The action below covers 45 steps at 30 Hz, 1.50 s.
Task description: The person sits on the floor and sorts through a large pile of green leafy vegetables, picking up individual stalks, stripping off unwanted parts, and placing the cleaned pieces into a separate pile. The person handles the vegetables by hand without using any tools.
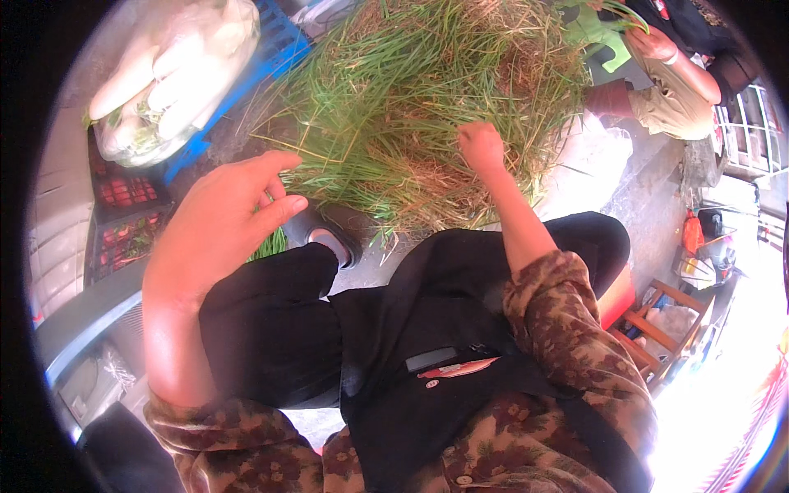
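A large heap of long, thin green leaves, like garlic chives (382,117), mixed with dry brown strands, lies on the ground before me. My right hand (482,146) is at the near right part of this heap, its fingers curled inward. Whether leaves are pinched in it is hidden. My left hand (225,212) hovers left of the heap, closer to the camera. Its thumb and forefinger are apart, and nothing shows between them. Partly covered by that hand, a neater bunch of green leaves (269,244) sits beside my left leg.
A clear bag of white radishes (175,80) rests by a blue plastic crate (262,55) at upper left. Dark crates (126,191) hold red items. Another person's hand (650,44) holds green leaves near a light green plastic stool (607,40). A wooden rack (666,314) stands right.
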Tool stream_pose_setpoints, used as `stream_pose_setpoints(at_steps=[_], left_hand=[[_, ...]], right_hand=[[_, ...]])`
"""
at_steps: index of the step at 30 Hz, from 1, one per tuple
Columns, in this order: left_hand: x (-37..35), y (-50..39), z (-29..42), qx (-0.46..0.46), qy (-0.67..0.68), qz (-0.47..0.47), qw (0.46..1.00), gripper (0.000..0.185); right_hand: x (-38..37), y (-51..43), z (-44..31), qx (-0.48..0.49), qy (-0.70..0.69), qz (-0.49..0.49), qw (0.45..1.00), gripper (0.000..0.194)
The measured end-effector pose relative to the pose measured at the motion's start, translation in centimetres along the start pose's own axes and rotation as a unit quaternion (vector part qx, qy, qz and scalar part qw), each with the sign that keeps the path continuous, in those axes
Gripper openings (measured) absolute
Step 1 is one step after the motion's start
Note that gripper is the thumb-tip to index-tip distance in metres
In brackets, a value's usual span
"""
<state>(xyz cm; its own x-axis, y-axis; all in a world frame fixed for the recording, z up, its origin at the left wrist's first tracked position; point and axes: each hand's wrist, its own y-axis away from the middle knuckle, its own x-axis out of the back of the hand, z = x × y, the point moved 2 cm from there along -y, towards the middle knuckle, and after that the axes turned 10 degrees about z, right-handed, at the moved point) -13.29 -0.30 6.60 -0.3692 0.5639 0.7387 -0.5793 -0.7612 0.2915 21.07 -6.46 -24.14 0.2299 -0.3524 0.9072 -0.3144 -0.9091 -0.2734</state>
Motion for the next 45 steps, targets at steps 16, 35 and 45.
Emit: stream_pose_setpoints(at_steps=[16,35,45], left_hand=[[-2.9,-5.1,4.0,-0.016,0.194,0.112,0.974,0.033],[-2.9,-6.8,3.2,0.077,0.328,0.182,0.924,0.032],[-3.7,-6.5,4.3,-0.005,0.218,0.194,0.957,0.033]], right_hand=[[18.0,-2.5,-16.8,-0.174,-0.690,-0.041,0.702,0.014],[17.4,-2.1,-18.5,-0.188,-0.742,-0.129,0.630,0.025],[17.4,-1.8,-19.3,-0.197,-0.739,-0.092,0.637,0.018]])
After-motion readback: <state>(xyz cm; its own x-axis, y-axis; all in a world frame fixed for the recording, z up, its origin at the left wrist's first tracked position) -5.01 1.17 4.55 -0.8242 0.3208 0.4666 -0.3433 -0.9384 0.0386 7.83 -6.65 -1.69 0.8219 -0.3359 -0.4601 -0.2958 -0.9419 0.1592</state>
